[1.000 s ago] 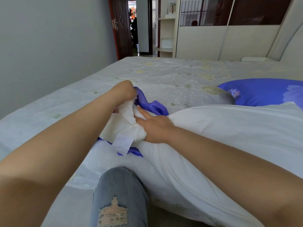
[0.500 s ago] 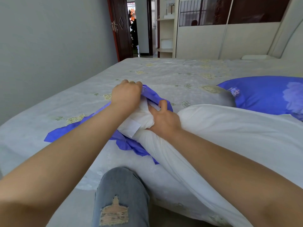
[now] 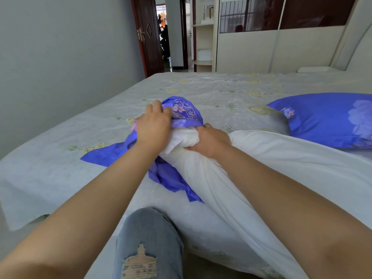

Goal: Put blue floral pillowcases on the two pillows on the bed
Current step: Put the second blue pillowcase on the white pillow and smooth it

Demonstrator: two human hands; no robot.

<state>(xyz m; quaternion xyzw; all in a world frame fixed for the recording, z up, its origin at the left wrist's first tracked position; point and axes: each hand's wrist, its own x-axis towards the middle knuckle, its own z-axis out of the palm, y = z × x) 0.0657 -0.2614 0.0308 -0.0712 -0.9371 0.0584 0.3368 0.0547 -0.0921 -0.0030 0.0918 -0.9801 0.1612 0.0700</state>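
Observation:
A bare white pillow [image 3: 271,170] lies across the bed from the centre to the lower right. My right hand [image 3: 211,139] grips its bunched end. My left hand [image 3: 154,125] grips the opening of a blue floral pillowcase [image 3: 181,109], whose edge lies over the tip of the pillow's end. The rest of the pillowcase spreads flat under my left arm. A second pillow [image 3: 326,119] in a blue floral case lies at the right edge.
The bed [image 3: 221,87] has a pale grey patterned sheet. My knee in torn jeans [image 3: 149,242] is at the bed's near edge. A grey wall stands on the left, an open dark door [image 3: 149,35] and a wardrobe [image 3: 271,43] beyond the bed.
My left hand has drawn the pillowcase opening up and over the tip of the pillow's bunched end. My right hand has shifted its hold on that end and pushed it forward.

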